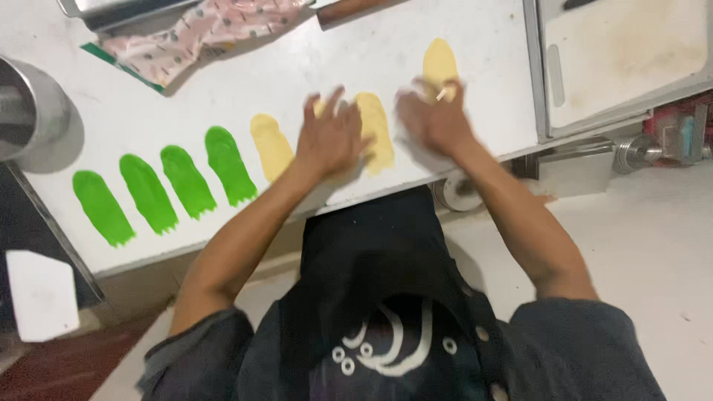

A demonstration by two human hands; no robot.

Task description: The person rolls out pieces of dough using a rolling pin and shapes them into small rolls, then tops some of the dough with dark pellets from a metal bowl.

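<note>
apron: dark w/ a white swirl print [386, 349], closest to the cam, hanging below the counter edge.
arms: bare forearms run up from grey sleeves to the counter, left one from bottom left, right one from bottom right.
counter: white top [148, 119], set at a slant in the view, front edge just past the apron.
left hand: [330, 137] palm down, fingers spread wide & flat, not gripping anything. It's pressing on a yellow strip [376, 130], which sticks out on the hand's right side.
right hand: [434, 119] also palm down & flat on the counter, pretty blurred so can't tell exactly how far the fingers spread; doesn't look closed on anything. Far yellow strip [440, 63] pokes out just beyond its fingertips, touching or nearly.
yellow row: one more yellow piece [271, 147] lies just left of the left hand, near it but prob not touching.
green row: 4 green strips [167, 189] carry on leftwards along the front edge, side by side w/ gaps, each w/ a ragged near end.
pot: metal, round [33, 108], at the far left edge.
cloth: pinkish patterned bit [200, 33] at the back of the counter.
board: pale tray or board [624, 52] off to the right, beside the counter, well apart from the hands.
</note>
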